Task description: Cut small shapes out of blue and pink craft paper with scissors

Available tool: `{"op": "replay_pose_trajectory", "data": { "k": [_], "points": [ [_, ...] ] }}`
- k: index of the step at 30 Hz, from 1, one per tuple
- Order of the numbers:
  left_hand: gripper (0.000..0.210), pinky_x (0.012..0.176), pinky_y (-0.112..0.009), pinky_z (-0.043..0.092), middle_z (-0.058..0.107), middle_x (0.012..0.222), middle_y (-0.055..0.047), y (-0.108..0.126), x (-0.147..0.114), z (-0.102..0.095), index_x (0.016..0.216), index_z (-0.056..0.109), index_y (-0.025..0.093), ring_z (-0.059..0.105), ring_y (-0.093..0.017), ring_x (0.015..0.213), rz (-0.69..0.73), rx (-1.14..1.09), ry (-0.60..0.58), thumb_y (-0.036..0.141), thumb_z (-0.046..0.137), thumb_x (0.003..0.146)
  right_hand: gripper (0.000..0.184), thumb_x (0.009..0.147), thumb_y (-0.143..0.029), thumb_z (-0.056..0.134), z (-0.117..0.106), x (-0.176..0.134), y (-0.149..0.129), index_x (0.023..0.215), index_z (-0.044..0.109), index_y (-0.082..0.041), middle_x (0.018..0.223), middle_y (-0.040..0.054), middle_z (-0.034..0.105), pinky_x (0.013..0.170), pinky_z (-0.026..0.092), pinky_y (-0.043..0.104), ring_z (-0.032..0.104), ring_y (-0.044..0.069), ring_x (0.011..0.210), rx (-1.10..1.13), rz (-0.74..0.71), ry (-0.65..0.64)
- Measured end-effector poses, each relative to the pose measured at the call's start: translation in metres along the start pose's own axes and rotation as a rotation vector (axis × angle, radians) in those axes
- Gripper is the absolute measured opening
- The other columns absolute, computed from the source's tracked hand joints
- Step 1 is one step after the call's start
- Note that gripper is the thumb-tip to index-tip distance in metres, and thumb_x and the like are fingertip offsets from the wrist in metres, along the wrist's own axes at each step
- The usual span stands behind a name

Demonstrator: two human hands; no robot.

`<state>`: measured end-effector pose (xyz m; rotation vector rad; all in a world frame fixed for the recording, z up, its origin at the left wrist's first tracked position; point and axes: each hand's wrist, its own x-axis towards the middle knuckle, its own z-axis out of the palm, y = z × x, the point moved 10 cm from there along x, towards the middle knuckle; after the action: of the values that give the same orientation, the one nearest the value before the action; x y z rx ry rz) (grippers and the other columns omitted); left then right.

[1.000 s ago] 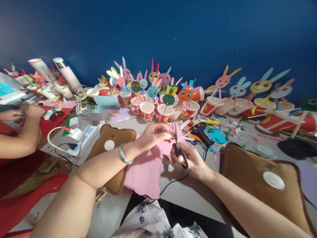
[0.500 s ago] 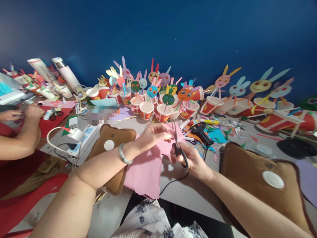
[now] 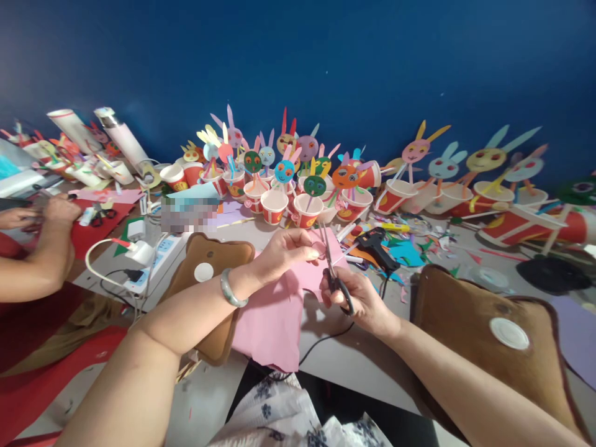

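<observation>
Along the table's (image 3: 321, 347) back edge, by the wall, I have a crowd of red-and-white paper cups (image 3: 274, 208); paper rabbits (image 3: 284, 171) on thin stalks rise from many of them, a green-faced one from the cup nearest my scissors. Toward the right end, one cup (image 3: 516, 226) tilts over. My scissors (image 3: 331, 274) have black handles and slim metal blades, parted, aimed at the back edge. My right hand's (image 3: 362, 301) fingers curl round the handles; my left hand's (image 3: 285, 253) thumb and forefinger pinch a small pink piece, mostly hidden, at the blades. Below, creased pink paper (image 3: 272, 332) reaches the front edge.
</observation>
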<state>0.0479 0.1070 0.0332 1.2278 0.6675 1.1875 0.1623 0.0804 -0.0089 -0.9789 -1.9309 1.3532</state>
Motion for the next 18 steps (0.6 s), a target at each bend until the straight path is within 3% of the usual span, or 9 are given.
{"op": "replay_pose_trajectory", "data": {
  "k": [18],
  "points": [
    [0.018,0.071,-0.027,0.052,0.069,0.071,-0.002,-0.0012,0.0007,-0.0039,0.067,0.060,0.014,0.066,-0.012,0.068,0.013,-0.021,-0.005,0.022,0.073,0.076,0.069,0.069,-0.086,0.057,0.0001,-0.0015,-0.0006,0.074,0.058,-0.017,0.059,0.0017,0.060,0.053,0.038,0.027,0.050,0.014,0.054,-0.004,0.020,-0.008]
  ]
}}
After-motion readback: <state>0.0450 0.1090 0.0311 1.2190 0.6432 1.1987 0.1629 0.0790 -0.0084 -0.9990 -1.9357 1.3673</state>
